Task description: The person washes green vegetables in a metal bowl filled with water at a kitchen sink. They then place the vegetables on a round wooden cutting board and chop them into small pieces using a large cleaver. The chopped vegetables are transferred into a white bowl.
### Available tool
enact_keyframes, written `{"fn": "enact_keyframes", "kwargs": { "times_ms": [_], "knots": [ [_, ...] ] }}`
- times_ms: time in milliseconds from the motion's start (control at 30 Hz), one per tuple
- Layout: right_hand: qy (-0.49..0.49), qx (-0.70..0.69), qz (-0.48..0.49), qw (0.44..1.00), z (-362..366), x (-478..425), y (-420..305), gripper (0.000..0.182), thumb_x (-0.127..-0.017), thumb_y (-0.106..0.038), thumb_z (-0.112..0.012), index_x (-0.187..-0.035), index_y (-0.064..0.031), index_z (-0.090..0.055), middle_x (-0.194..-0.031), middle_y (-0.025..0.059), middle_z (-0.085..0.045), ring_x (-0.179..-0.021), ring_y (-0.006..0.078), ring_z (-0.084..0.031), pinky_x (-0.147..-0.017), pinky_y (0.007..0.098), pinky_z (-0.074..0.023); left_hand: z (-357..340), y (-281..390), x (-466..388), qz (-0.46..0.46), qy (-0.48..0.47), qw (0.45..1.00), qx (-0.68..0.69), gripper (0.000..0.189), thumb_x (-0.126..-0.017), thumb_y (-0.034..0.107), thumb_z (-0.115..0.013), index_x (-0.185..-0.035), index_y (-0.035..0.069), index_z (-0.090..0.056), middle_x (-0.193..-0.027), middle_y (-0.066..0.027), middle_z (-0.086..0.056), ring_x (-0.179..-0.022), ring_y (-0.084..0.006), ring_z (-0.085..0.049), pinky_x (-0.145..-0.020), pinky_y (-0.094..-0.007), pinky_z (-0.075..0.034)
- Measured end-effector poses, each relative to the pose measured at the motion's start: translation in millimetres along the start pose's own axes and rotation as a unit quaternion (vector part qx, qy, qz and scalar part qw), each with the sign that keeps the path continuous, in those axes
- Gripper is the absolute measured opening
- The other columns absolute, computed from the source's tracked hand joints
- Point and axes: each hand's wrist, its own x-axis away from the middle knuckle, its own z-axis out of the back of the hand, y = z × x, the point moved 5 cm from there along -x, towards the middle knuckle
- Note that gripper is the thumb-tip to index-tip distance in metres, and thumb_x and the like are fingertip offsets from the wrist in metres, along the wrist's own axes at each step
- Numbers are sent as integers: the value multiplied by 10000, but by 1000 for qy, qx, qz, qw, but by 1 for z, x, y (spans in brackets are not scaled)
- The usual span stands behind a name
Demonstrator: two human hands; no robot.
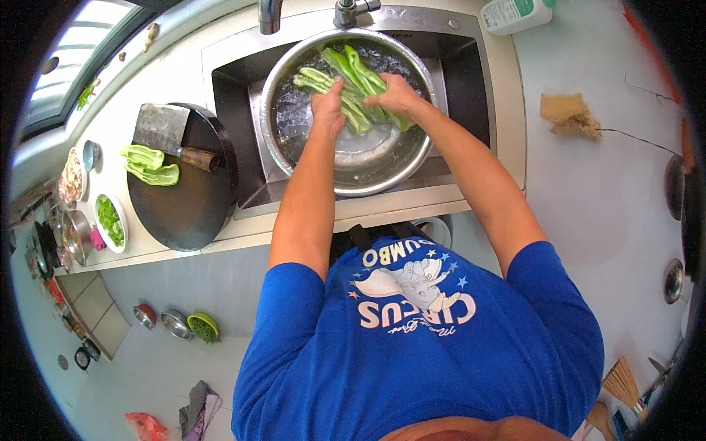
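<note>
Above the water of a round metal basin (347,190), both of my hands hold long green peppers. My left hand (329,107) grips several pale, split-looking pepper pieces (317,81) on the left side. On the right, my right hand (398,99) is closed around brighter green pepper pieces (361,69). The two bunches lean close together over the basin's middle. To the left, a round dark chopping board (182,215) rests partly over the sink's edge. It bears a cleaver (162,125) with a wooden handle and pale green pepper pieces (151,173).
The basin sits in a steel sink (466,82) below a metal faucet (270,16). A white bottle (515,16) stands at the upper right. Left of the board are a bowl of chopped greens (110,220), a small blue bowl (91,155) and a dish of chopped food (71,176).
</note>
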Motion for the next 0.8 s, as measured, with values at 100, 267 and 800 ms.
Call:
{"fn": "enact_keyframes", "kwargs": {
  "times_ms": [100, 267, 800],
  "knots": [
    [8, 132, -3, 991, -5, 3, -7, 537, -717, -229, -785, -1214, -45, -697, -1135, 229, -728, -1082, 394, -697, -933, 456, -545, 3, 2, 13, -43, 6, 954, -297, 406, -925, 85, -743, -1272, -39, -573, -1164, -172, -693, -938, -290, -706, -816, -466, -597],
    [40, 219, -62, 973, -16, -18, 15, 507, -757, -227, -752, -1206, 2, -693, -1148, 275, -710, -1100, 402, -694, -977, 459, -551, -11, 4, 35, -7, -74, 976, -203, 336, -845, -9, -722, -1163, -64, -632, -1046, -157, -711, -838, -256, -713, -758, -407, -587],
    [-35, -335, 70, 939, 6, 37, -27, 467, -735, 111, -791, -1178, 8, -687, -1083, 67, -742, -964, 184, -697, -901, 338, -564, -64, 76, 97, -138, -85, 958, -237, 241, -893, -14, -629, -1129, -53, -656, -998, -124, -749, -850, -182, -719, -773, -315, -577]
  ]
}}
